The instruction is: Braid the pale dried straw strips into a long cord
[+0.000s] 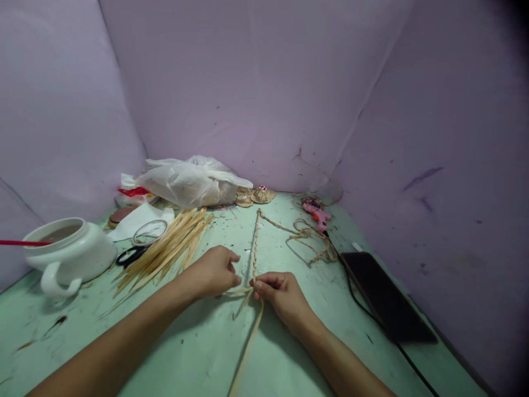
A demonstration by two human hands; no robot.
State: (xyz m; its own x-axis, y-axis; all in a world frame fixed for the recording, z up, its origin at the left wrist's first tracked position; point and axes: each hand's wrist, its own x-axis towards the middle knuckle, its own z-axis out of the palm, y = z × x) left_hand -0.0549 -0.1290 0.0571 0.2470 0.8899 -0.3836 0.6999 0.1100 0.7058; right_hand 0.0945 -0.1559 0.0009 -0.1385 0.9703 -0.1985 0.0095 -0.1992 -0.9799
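Observation:
A thin straw braid (255,242) runs away from me across the green table (198,353) and curls into a loose heap at the back right. Both hands work at its near end. My left hand (215,270) is closed, its fingertips pinching a loose straw strand beside the braid. My right hand (281,295) is closed too, thumb and fingers pinched on the braid's end, with loose strands (248,336) trailing toward me beneath it.
A bundle of straw strips (169,248) lies to the left, by black scissors (131,255) and a white pot (70,253) with a red stick. A white plastic bag (190,182) sits at the back, a pink glue gun (316,212) and a dark tablet (384,295) to the right.

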